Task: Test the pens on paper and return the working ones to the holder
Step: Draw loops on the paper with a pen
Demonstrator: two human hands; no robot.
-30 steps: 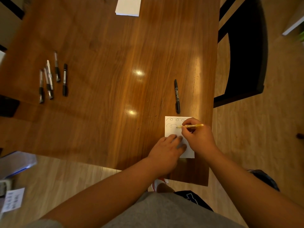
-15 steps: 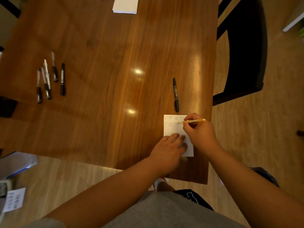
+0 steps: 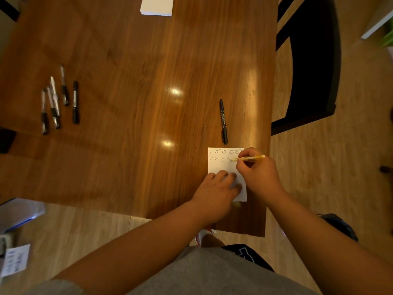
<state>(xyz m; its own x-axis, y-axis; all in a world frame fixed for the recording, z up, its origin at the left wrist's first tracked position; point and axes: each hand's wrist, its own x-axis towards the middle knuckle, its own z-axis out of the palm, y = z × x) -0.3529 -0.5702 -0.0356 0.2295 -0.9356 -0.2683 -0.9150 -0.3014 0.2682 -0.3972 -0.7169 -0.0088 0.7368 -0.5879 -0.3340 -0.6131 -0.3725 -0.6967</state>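
Observation:
A small white sheet of paper [image 3: 221, 167] lies near the right front corner of the wooden table [image 3: 136, 86]. It carries one full row of looped scribbles and a shorter second row. My right hand [image 3: 258, 172] grips a yellow pen [image 3: 252, 158] with its tip on the second row. My left hand [image 3: 217, 191] lies flat on the lower part of the sheet. A black marker [image 3: 223, 121] rests just beyond the paper. Several pens [image 3: 57, 101] lie in a group at the far left. No holder is in view.
A white notepad [image 3: 157, 5] sits at the table's far edge. A dark chair [image 3: 312, 60] stands to the right of the table. A blue-edged plastic folder [image 3: 20, 212] and a printed slip [image 3: 14, 259] lie on the floor at the left.
The yellow pen's tip has travelled rightward along the second row, adding loops. My left hand has stayed on the paper.

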